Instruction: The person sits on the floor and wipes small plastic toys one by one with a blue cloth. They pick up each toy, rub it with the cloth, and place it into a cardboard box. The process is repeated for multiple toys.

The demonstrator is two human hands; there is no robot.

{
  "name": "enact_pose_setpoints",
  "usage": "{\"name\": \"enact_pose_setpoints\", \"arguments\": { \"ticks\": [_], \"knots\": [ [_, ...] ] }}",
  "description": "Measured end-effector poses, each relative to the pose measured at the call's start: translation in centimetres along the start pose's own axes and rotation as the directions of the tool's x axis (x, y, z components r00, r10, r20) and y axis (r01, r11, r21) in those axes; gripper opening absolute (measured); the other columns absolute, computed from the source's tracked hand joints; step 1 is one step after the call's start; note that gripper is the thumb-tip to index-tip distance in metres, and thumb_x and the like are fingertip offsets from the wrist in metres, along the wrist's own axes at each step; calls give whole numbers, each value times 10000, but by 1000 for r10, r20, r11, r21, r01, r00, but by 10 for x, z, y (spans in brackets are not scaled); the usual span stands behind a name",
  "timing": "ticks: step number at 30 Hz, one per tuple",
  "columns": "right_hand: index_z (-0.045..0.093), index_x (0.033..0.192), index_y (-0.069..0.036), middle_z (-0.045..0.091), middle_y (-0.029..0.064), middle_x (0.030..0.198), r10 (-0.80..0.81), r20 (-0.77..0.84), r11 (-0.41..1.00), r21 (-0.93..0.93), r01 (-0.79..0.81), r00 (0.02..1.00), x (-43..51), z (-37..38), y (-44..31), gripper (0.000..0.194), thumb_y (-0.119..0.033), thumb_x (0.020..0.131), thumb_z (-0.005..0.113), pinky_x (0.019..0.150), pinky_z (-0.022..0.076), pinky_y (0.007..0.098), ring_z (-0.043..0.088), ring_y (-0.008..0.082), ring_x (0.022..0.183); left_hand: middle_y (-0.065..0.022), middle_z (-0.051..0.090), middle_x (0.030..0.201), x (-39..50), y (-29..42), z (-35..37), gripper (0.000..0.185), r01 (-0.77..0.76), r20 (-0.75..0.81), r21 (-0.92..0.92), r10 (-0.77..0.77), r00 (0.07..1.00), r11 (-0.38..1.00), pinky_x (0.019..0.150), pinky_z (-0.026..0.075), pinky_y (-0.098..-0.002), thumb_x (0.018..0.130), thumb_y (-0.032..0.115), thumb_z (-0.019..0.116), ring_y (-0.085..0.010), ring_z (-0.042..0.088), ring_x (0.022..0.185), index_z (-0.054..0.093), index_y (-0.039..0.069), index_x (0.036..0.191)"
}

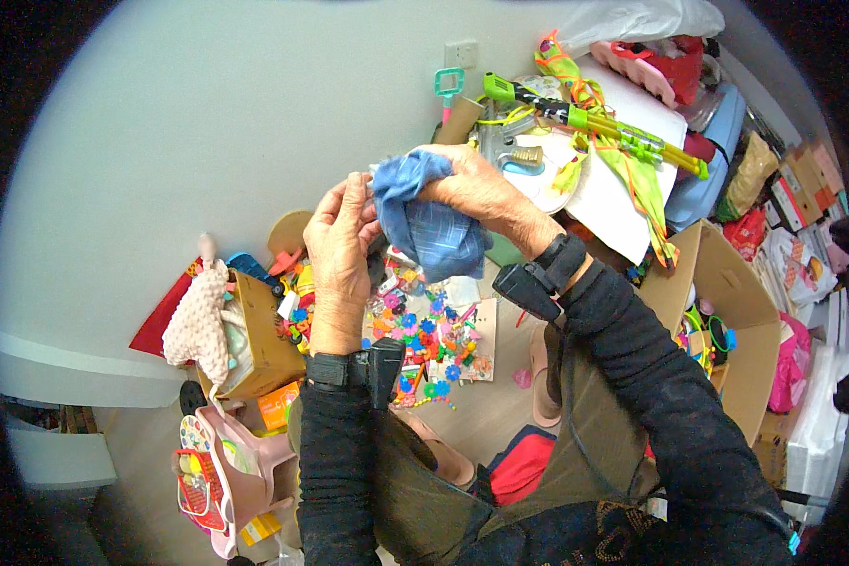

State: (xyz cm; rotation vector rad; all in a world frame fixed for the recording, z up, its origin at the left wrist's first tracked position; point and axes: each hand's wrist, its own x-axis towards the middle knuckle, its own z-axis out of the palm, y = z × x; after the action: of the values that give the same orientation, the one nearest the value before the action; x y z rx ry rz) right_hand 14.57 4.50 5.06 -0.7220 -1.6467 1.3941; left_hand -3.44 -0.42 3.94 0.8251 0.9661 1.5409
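A crumpled piece of blue checked cloth (431,226) hangs from my right hand (470,180), whose fingers are closed on its upper part. My left hand (343,237) is raised at the cloth's left edge, thumb and fingertips together; a small pale bit shows by them, but whether they pinch it is unclear. Below the hands, colourful plastic flower-shaped pieces (428,332) and small toys lie scattered over the floor and a flat board (488,347).
A cardboard box (269,339) with a cream plush toy (198,318) stands left, above a pink toy cart (247,460). Right is an open cardboard box (743,339) holding toys. A green toy tube (608,127) tops a pile by the wall.
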Motion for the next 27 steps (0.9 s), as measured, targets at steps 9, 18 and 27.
{"name": "enact_pose_setpoints", "arguments": {
  "ticks": [9,18,27],
  "knots": [
    [682,1034,-45,692,36,923,134,-115,988,94,-124,984,-3,-3,2,228,-85,810,671,814,523,309,641,126,862,-57,656,942,0,6,-10,249,36,82,-53,-32,996,998,696,544,-269,889,152,710,-146,643,787,613,8,1068],
    [671,1071,-36,691,79,1022,307,-115,861,456,-225,945,3,4,10,268,-219,876,684,784,553,322,670,170,859,-77,652,995,1,-1,-11,195,-40,50,-235,53,997,971,788,559,-302,903,98,674,-174,648,895,596,15,1061],
    [658,1031,-45,672,56,924,165,-250,958,272,-95,954,-4,14,13,209,-186,877,677,729,551,298,653,142,808,-45,653,998,-10,-10,5,253,-139,138,146,119,983,979,786,525,-246,884,46,682,-105,620,891,630,-14,1125]
  ]
}}
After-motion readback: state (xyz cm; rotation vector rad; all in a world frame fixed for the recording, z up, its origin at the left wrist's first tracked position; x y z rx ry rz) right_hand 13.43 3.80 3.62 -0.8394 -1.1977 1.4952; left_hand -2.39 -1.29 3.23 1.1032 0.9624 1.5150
